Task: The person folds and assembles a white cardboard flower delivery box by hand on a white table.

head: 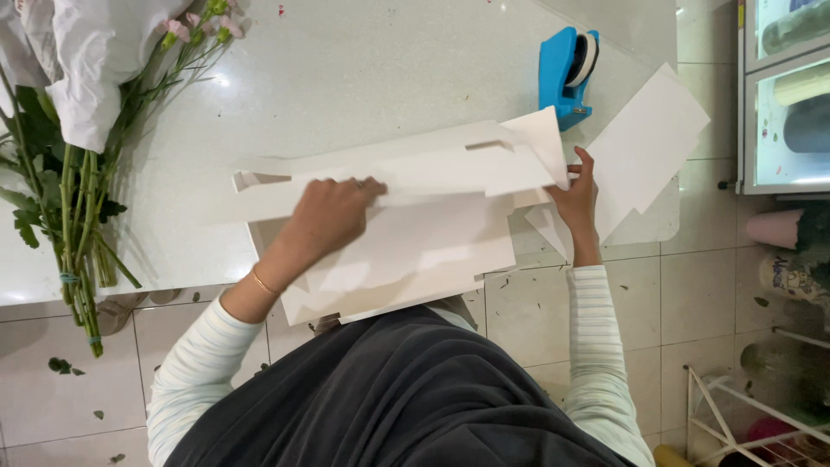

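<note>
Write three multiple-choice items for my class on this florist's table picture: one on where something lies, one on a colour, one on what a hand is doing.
1. Where do the flower stems lie on the table?
A. At its left end
B. Beside the tape dispenser
C. Under the white card box

2. What colour is the tape dispenser?
A. Red
B. Blue
C. Green

3. What is the left hand doing?
A. Hanging off the table
B. Gripping the flower stems
C. Pressing flat on the white card box

Answers:
1 A, the green stems lie along the left edge, far from the dispenser.
2 B, its body is bright blue.
3 C, the palm lies on a folded panel of the box, while the right hand holds the box's far end.
</note>
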